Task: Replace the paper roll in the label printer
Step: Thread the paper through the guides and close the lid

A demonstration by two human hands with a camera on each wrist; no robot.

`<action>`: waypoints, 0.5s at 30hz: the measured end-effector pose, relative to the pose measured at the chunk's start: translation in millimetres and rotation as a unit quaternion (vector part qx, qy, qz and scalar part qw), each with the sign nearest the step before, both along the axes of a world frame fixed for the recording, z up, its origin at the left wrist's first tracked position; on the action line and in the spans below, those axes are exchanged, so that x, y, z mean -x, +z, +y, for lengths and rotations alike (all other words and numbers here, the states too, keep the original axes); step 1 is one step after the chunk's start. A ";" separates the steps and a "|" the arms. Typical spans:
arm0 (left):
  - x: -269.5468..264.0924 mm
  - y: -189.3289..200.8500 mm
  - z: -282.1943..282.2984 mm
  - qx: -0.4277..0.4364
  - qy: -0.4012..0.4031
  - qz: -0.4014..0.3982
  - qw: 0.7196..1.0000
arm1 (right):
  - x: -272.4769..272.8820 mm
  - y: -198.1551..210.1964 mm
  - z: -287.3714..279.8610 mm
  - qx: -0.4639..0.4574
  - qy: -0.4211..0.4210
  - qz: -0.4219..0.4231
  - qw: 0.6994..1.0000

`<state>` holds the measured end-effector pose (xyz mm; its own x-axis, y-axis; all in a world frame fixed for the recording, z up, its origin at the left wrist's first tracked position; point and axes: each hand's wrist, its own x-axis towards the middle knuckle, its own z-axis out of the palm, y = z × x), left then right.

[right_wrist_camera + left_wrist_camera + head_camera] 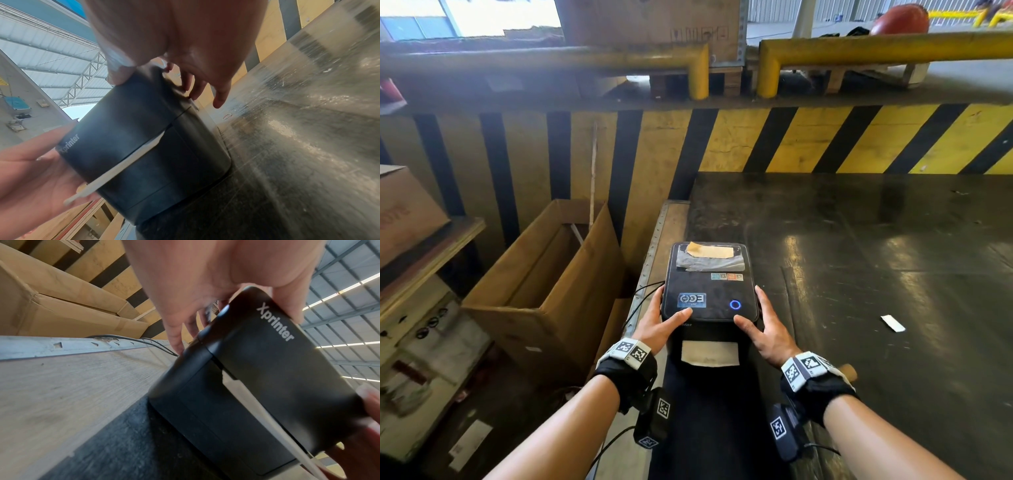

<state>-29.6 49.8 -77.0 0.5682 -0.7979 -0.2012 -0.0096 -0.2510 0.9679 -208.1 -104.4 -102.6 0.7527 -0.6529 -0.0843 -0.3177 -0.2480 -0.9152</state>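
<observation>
The black label printer [710,294] sits at the left edge of the dark table [859,274], lid down, its blue ring light lit. A strip of white label paper [710,353] hangs from its front slot. My left hand [671,320] grips the lid's left front corner, thumb on top and fingers down the side. My right hand [763,322] grips the right front corner the same way. In the wrist views the printer [257,378] [144,146] fills the frame under each palm, with the paper strip [123,165] edge-on. No paper roll is in view.
An open cardboard box [544,291] stands left of the table, below it. Black cables [640,294] run off the printer's left side. A white paper scrap [892,323] lies to the right. A yellow-and-black striped wall [791,137] closes the back. A brown rounded end [847,371] shows behind my right wrist.
</observation>
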 end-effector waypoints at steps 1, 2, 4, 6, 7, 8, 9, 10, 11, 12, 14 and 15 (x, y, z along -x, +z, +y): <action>0.3 0.4 0.3 0.001 -0.002 0.000 1.000 | -0.2 0.0 0.0 -0.001 0.001 -0.002 1.000; 0.9 1.5 0.3 0.001 -0.003 0.000 1.000 | -0.3 0.0 -0.2 -0.003 0.001 -0.001 1.000; 1.6 2.4 0.3 0.000 -0.003 -0.003 1.000 | -0.1 0.1 -0.7 -0.003 0.000 0.002 1.000; 1.7 3.0 0.3 -0.005 -0.003 -0.001 1.000 | 0.4 0.8 -0.4 -0.002 0.002 0.004 1.000; 1.4 2.6 0.4 -0.005 -0.003 0.001 1.000 | 0.6 1.5 0.1 -0.002 0.003 0.004 1.000; 1.7 3.3 0.3 -0.005 -0.002 0.003 1.000 | 0.7 2.3 0.5 -0.003 0.003 0.003 1.000; 1.7 3.3 0.0 -0.004 -0.002 0.005 1.000 | 0.9 3.3 1.1 -0.003 0.002 0.003 1.000; 1.8 3.6 -0.3 -0.006 -0.002 0.008 1.000 | 0.8 3.4 1.0 -0.003 0.002 0.003 1.000; 1.4 3.0 -0.5 -0.007 0.000 0.009 1.000 | 0.8 4.0 1.3 -0.002 0.001 0.003 1.000; 1.8 3.7 -0.5 -0.006 0.000 0.011 1.000 | 0.7 4.0 1.0 -0.001 0.000 0.003 1.000; 1.1 3.0 0.0 -0.003 0.002 0.012 1.000 | 0.8 4.4 0.9 -0.004 0.000 0.004 1.000; 0.7 3.2 0.2 -0.006 0.001 0.013 1.000 | 1.0 5.1 1.3 -0.006 0.000 0.005 1.000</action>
